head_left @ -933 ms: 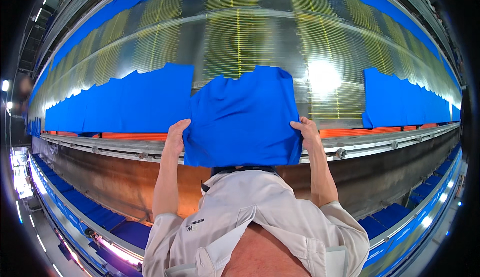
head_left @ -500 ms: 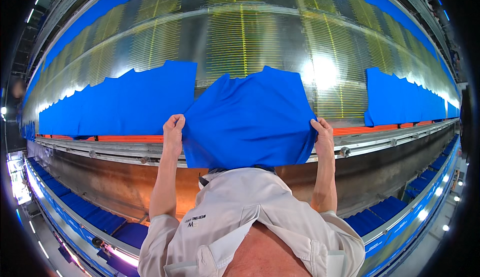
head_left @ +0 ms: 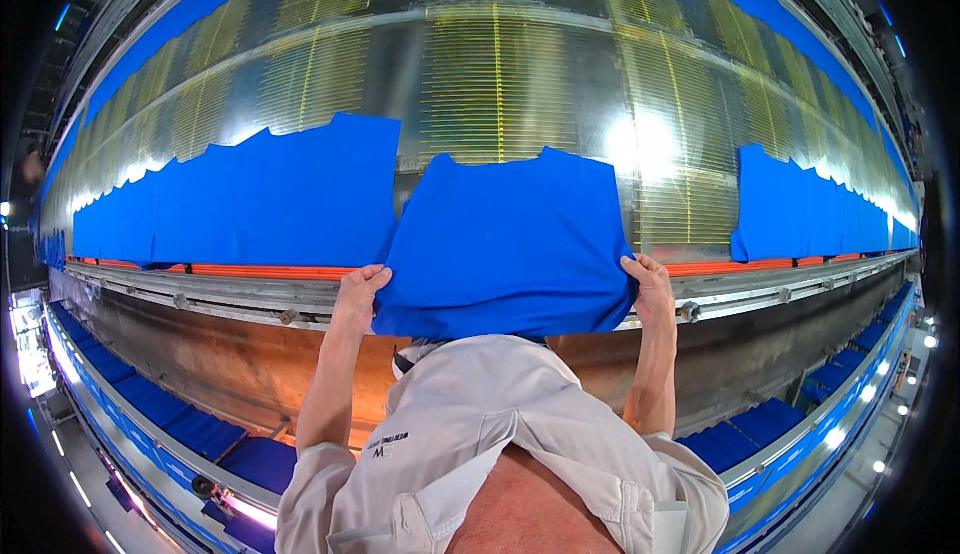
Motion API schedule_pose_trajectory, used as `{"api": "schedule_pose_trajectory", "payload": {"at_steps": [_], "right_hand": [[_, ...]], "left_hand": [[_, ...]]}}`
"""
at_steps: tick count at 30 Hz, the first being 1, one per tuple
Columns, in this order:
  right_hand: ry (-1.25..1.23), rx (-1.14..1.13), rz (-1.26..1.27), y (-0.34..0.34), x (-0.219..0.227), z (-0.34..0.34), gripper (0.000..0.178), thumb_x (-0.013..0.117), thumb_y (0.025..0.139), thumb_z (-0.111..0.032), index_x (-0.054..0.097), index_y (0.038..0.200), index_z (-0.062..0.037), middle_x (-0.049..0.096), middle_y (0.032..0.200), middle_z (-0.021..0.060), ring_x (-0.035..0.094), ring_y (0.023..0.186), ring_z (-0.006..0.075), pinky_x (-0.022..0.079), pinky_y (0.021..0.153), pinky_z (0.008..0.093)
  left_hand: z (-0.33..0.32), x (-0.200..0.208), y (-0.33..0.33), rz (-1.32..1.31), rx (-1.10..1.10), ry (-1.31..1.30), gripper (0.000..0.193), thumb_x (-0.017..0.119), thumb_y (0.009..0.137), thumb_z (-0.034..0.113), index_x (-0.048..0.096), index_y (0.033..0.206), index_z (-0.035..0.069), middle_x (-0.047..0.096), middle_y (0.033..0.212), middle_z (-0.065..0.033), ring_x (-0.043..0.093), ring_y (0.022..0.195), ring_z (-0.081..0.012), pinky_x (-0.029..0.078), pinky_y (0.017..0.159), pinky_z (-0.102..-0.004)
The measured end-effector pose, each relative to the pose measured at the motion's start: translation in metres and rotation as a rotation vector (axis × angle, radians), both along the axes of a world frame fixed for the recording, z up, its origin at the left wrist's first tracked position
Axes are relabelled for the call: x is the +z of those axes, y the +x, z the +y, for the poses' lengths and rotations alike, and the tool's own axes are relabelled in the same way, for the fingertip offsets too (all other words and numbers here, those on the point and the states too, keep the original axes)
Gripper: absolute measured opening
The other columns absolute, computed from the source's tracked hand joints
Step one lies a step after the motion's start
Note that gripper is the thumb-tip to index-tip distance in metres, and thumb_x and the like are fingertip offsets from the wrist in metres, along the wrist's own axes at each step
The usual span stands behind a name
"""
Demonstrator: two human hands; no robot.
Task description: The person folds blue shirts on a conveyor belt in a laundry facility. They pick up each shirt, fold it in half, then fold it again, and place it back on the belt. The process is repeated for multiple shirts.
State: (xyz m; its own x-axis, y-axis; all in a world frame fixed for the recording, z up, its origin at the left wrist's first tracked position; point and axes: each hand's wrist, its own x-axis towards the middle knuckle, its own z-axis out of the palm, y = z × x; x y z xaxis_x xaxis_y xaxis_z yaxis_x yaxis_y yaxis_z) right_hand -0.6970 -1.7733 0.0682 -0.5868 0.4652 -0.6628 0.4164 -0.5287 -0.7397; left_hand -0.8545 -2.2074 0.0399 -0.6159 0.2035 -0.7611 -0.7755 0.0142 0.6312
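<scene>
A blue fabric panel (head_left: 505,229) spreads between my two hands, its far part lying on the long marked table and its near part hanging over the front rail. My left hand (head_left: 360,296) pinches the panel's left edge between thumb and fingers. On the other side my right hand (head_left: 650,284) pinches the right edge at about the same height. The panel's middle is mostly smooth, with soft folds along the near part. Its far edge has a shallow dip with a raised point on each side.
More blue panels (head_left: 260,194) lie in a row to the left, close to the held one. Another row of panels (head_left: 810,204) lies at the right. Yellow ruled lines (head_left: 500,84) mark the shiny tabletop. A metal rail (head_left: 250,304) runs along the front, beside an orange strip (head_left: 270,273).
Both hands have come slightly nearer to me, drawing the panel back. Its far part has settled flatter, with fewer wrinkles, and its far edge sits a little lower.
</scene>
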Motion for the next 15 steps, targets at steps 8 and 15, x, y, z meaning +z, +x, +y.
{"api": "schedule_pose_trajectory", "payload": {"at_steps": [8, 15], "right_hand": [[0.024, -0.142, 0.217, -0.007, 0.035, 0.001, 0.010, 0.067, 0.087, -0.013, 0.061, 0.084, -0.0065, 0.062, 0.078, -0.0018, 0.056, 0.069, 0.0055, 0.045, 0.065, 0.0207], [0.116, -0.240, 0.402, -0.065, 0.029, 0.020, 0.008, 0.066, 0.088, -0.012, 0.060, 0.084, -0.0088, 0.061, 0.082, -0.0011, 0.056, 0.076, 0.0057, 0.046, 0.068, 0.0231]], "left_hand": [[0.011, 0.031, -0.002, 0.313, 0.292, -0.048, 0.015, 0.066, 0.090, 0.016, 0.065, 0.099, 0.004, 0.060, 0.086, 0.0029, 0.051, 0.079, -0.0053, 0.042, 0.074, -0.0218], [0.039, 0.061, -0.068, 0.519, 0.270, -0.164, 0.017, 0.061, 0.094, 0.019, 0.064, 0.098, 0.003, 0.057, 0.083, 0.0038, 0.048, 0.077, -0.0050, 0.040, 0.071, -0.0216]]}}
